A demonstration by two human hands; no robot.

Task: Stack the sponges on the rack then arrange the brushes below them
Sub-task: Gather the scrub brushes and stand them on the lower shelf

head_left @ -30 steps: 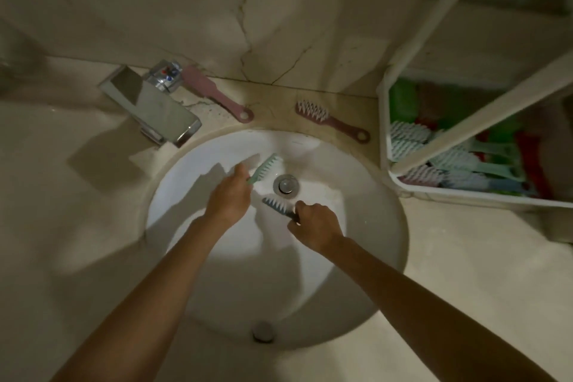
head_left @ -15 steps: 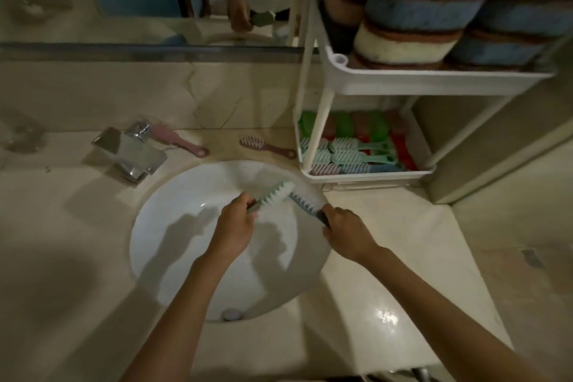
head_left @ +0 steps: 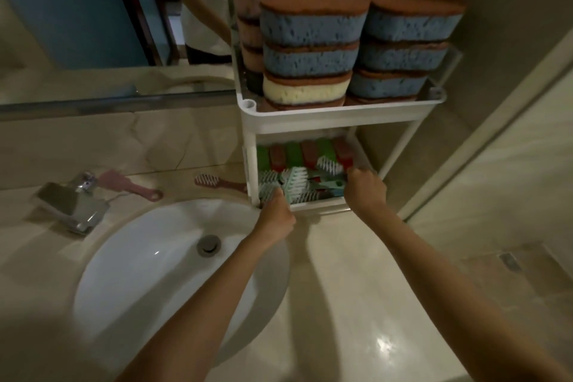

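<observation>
Both your hands are at the lower shelf of the white rack (head_left: 310, 117): left hand (head_left: 277, 214) at the front left corner on a green brush (head_left: 269, 190), right hand (head_left: 366, 189) further right w/ fingers in the brush pile (head_left: 305, 178). Sponges (head_left: 310, 49) stacked on the top shelf. 2 pink brushes (head_left: 217, 181) on the counter (head_left: 356, 288) behind the sink (head_left: 148, 260), one next to the faucet (head_left: 69, 206).

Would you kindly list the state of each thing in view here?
Sponges: stacked on the upper shelf.
Rack: upright, both shelves loaded.
Green brush: in the lower shelf.
Pink brushes: lying on the counter.
Left hand: at the lower shelf.
Right hand: reaching into it.
Tap: no water running.
</observation>
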